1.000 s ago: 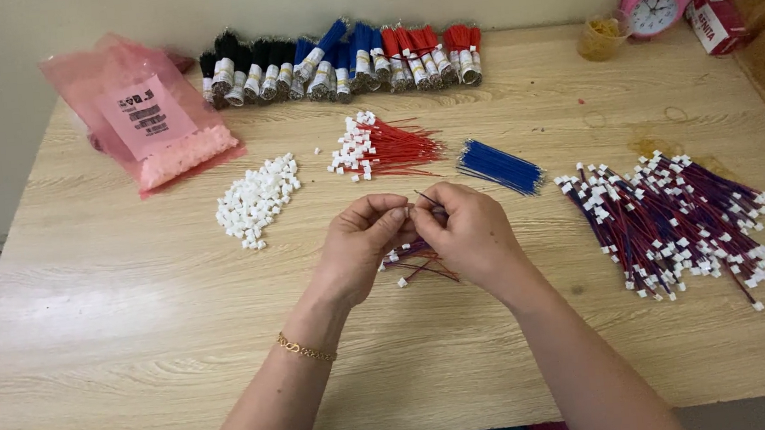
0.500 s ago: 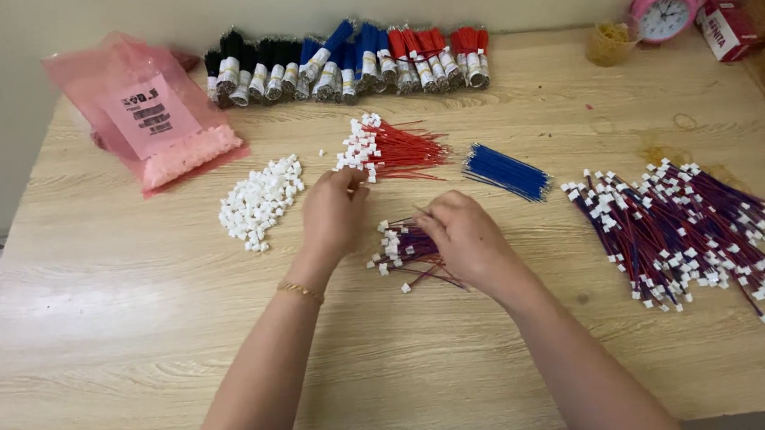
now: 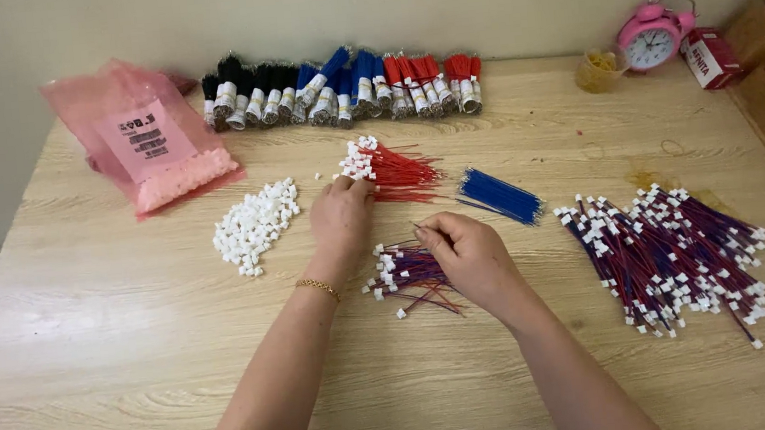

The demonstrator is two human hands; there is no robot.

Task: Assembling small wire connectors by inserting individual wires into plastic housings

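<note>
Since the frame a second back, left hand (image 3: 341, 217) has left the right hand and gone forward to the pile of red wires (image 3: 395, 172); right hand (image 3: 471, 251) stayed low near the middle of the table (image 3: 138, 375).

Nearest the person: right hand rests just above the small bundle of joined red-and-blue wires (image 3: 409, 275), fingers pinched on what looks like one thin wire end poking up at the fingertips. Grip is nearly closed; too small to tell which colour it holds. Left wrist carries a gold bracelet (image 3: 318, 288).

Next out: left hand fingertips curled onto the white-plug end of the red wires, touching them. Cannot tell if one wire is already pinched or only being picked at. Loose white plugs (image 3: 254, 224) lie just left of that hand, untouched. Blue wires (image 3: 501, 196) lie right of the red ones, no plugs on them.

Off to the right: big heap of finished red-and-blue wires with white plugs (image 3: 672, 254).

Progress, as a judgement: well along. Finished heap is large, small bundle under the right hand is a batch under way. Left to do: a fair pile of red and blue wires and loose plugs.

Far edge: pink bag of plugs (image 3: 140, 135) at far left, row of tied wire bundles in black, blue and red (image 3: 344, 87) along the wall, pink alarm clock (image 3: 651, 35) at far right.
</note>
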